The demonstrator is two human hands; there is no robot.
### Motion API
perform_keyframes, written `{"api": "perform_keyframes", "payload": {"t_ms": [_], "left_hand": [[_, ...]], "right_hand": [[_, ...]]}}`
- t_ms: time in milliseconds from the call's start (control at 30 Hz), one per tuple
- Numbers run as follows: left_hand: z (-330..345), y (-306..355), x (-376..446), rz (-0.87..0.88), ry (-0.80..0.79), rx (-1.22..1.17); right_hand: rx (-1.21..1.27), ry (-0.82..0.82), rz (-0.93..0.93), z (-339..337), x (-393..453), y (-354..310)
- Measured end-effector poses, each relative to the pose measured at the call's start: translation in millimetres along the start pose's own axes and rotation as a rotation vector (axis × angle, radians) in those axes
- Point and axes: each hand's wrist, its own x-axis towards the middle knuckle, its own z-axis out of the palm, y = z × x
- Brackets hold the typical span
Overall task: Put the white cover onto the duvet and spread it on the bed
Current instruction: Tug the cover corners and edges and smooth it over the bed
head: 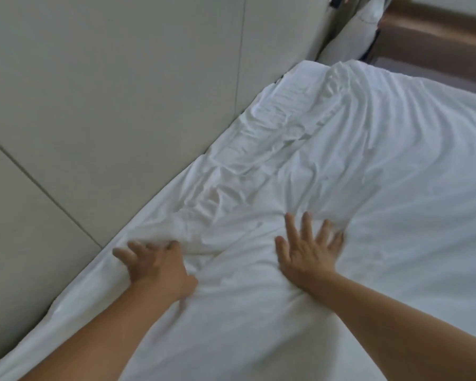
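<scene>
Both hands press the white cover: left hand clutching it, right hand flat.

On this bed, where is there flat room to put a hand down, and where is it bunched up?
Free: the smooth duvet right of the right hand, and the stretch between the forearms. Crowded: the creased band along the wall panels, from the left hand, whose fingers curl into the fabric, up to the far corner.

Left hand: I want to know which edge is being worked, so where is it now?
In the head view the left hand is lower left, fingers curled on the white cover near the edge along the panelled wall.
</scene>
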Motion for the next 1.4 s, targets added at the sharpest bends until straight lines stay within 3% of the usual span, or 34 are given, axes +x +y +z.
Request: {"api": "perform_keyframes", "payload": {"t_ms": [100,167,300,333,400,500,600,800,900,967,1033,1100,1200,1300,1400], "left_hand": [[-8.6,48.1,14.0,0.027,0.238,-0.168],[9.6,57.3,19.5,0.08,0.277,-0.261],[44.1,55.4,31.1,0.155,0.485,-0.409],[49.3,55.8,34.5,0.159,0.55,-0.457],[57.8,58.5,39.7,0.162,0.632,-0.54],[69.8,59.9,49.2,0.185,0.709,-0.623],[76.7,59.5,56.4,0.2,0.737,-0.639],[75.8,59.5,55.9,0.224,0.671,-0.644],[54.1,55.3,48.1,0.213,0.628,-0.631],[36.6,47.6,33.9,0.205,0.569,-0.566],[5.4,34.9,29.8,0.149,0.432,-0.454],[-20.7,19.6,33.8,0.156,0.319,-0.388],[-55.5,15.1,37.4,0.302,0.205,-0.629],[-62.4,24.0,42.8,0.273,-0.081,-0.746],[-51.1,29.9,41.3,0.317,-0.178,-0.739]], "right_hand": [[-0.117,-0.053,-0.069,-24.2,16.1,-1.4],[-0.143,-0.039,-0.191,-52.5,35.7,0.5],[0.099,0.352,-0.458,-113.3,103.7,-35.9],[0.128,0.381,-0.535,-124.7,122.0,-48.7],[-0.003,0.109,-0.645,-138.9,156.5,-68.1],[-0.304,-0.377,-0.622,-136.9,193.4,-75.9],[-0.36,-0.37,-0.682,-126.6,195.6,-59.1],[-0.283,-0.209,-0.883,-116.9,173.0,-29.2],[-0.31,-0.271,-0.813,-110.6,162.4,-37.3],[-0.313,-0.223,-0.777,-109.9,157.9,-40.2],[-0.358,-0.096,-0.82,-121.3,160.4,-39.4],[-0.223,0.024,-0.899,-140.6,160.5,-36.4],[-0.015,0.1,-0.877,-164.4,155.8,-29.0],[-0.102,0.128,-0.798,-170.1,159.7,-24.5],[-0.322,0.086,-0.79,-166.8,164.7,-31.2]]}}
